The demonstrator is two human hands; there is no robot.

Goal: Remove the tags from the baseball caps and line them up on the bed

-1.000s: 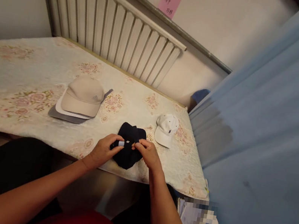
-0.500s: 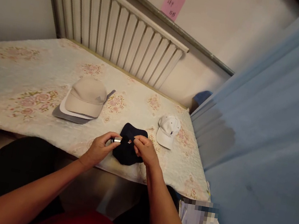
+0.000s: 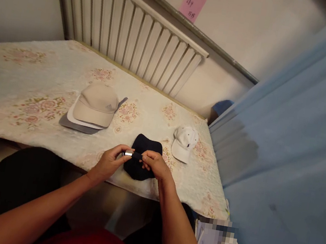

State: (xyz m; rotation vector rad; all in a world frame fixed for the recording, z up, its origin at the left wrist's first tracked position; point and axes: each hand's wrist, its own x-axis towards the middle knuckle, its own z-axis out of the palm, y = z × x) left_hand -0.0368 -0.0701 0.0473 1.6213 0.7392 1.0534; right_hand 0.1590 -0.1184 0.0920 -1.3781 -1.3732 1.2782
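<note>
Pinching silver clasp [image 3: 128, 153] with left hand [image 3: 109, 161], dark strap [image 3: 137, 156] with right hand [image 3: 158, 165] | over black cap [image 3: 138, 172], on flowered cloth [image 3: 48, 78] near white cap [image 3: 183, 140] | apparently working strap at clasp | calling for steady alignment!

You see matt cloth on the black cap [image 3: 138, 171], smooth glossy metal on its buckle [image 3: 128, 153], quilted-looking fabric on the floral cover [image 3: 151, 116], and matt paper in 1 pink note [image 3: 192, 4].
</note>
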